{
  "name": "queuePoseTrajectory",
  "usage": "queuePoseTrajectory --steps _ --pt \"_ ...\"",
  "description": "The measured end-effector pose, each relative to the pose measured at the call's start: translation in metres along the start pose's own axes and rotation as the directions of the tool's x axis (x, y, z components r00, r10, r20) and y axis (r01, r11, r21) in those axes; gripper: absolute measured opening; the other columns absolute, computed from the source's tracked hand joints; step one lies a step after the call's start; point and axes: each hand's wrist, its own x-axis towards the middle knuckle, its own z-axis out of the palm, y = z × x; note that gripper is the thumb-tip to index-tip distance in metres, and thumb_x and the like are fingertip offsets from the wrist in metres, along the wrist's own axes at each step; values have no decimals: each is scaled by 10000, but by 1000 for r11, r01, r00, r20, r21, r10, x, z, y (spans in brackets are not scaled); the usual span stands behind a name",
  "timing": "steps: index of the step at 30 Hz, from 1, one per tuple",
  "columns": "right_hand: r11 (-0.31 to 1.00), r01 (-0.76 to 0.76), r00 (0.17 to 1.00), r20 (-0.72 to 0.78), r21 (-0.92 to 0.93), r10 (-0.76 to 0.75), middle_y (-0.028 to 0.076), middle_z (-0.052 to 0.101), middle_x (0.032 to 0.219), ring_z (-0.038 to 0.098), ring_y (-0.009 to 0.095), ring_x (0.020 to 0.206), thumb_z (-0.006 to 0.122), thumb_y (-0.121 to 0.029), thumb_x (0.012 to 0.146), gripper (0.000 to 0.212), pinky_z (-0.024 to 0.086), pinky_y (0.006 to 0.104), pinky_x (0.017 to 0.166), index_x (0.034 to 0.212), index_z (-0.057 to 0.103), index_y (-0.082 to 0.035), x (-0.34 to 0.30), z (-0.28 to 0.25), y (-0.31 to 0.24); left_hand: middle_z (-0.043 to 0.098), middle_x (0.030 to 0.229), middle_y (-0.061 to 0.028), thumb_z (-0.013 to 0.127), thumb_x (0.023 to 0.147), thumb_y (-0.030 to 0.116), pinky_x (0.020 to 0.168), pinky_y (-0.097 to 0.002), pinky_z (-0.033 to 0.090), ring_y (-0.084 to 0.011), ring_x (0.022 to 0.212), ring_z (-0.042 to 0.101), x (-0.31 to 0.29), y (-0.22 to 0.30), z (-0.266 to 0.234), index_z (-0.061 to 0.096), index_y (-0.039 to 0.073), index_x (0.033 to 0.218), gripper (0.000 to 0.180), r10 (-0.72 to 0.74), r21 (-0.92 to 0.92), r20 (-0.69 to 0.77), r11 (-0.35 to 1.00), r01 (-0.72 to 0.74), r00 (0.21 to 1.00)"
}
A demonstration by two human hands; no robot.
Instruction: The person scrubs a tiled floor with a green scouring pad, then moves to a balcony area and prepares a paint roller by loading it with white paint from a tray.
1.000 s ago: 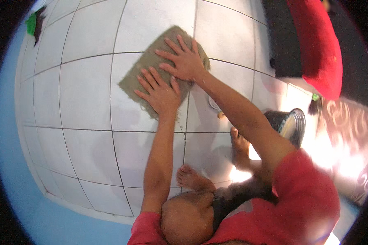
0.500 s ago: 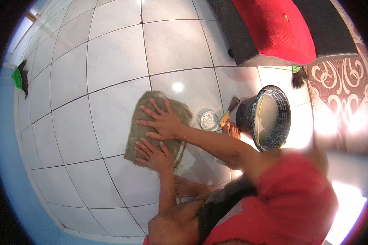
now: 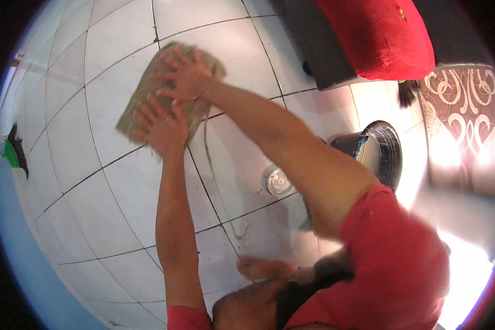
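Note:
A folded greenish-brown cloth (image 3: 140, 99) lies flat on the white tiled floor (image 3: 143, 203), its edges a little blurred. My left hand (image 3: 162, 126) presses on its near part with the fingers spread. Farther up and to the right, my right hand (image 3: 186, 77) also rests palm down on it, fingers apart. Both arms are stretched forward. A thin dark wet streak runs over the tiles from the cloth back toward my foot (image 3: 264, 268).
A small clear glass dish (image 3: 278, 181) stands on the floor beside my right forearm. Behind that arm is a black bucket (image 3: 388, 148) with pale liquid. A dark seat with a red cushion (image 3: 377, 38) stands far right, and a green-headed broom (image 3: 14, 151) is by the blue wall.
Both hands have pushed the cloth away from me and to the left across the tiles, leaving a streak. My right arm now hides the scraper by the bucket.

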Motion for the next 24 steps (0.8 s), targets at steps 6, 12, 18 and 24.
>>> queuePoseTrajectory --steps 6,12,18,24 --pt "917 -396 903 -166 34 396 40 162 1811 78 385 1666 369 -842 991 754 32 746 1261 1658 342 -490 -118 21 111 337 1725 -198 414 1083 608 1236 -757 144 -404 1619 252 -16 108 6 390 121 1660 756 369 -161 -42 915 -371 928" --pt "735 -675 736 -12 62 677 128 161 1802 84 488 1640 398 -769 1018 746 52 792 1231 1674 341 -418 -254 -5 80 324 1734 -185 494 1061 522 1253 -748 109 -395 1622 240 -100 133 -17 394 128 1661 724 571 -346 30 776 -528 820" --pt "689 -722 691 75 53 719 197 160 1787 84 542 1621 388 -724 1041 773 53 813 1212 1700 310 -327 -302 -13 -3 306 1750 -158 493 1064 503 1257 -741 105 -381 1629 232 -180 78 -41 376 127 1671 724 566 -428 96 766 -480 818" --pt "822 -569 786 279 -26 552 223 330 1710 266 545 1564 419 -702 1042 786 161 794 1188 1661 391 -218 -338 -32 -58 297 1760 -132 517 1063 490 1271 -717 101 -366 1633 233 -257 24 -72 372 141 1675 720 460 -419 213 840 -344 862"
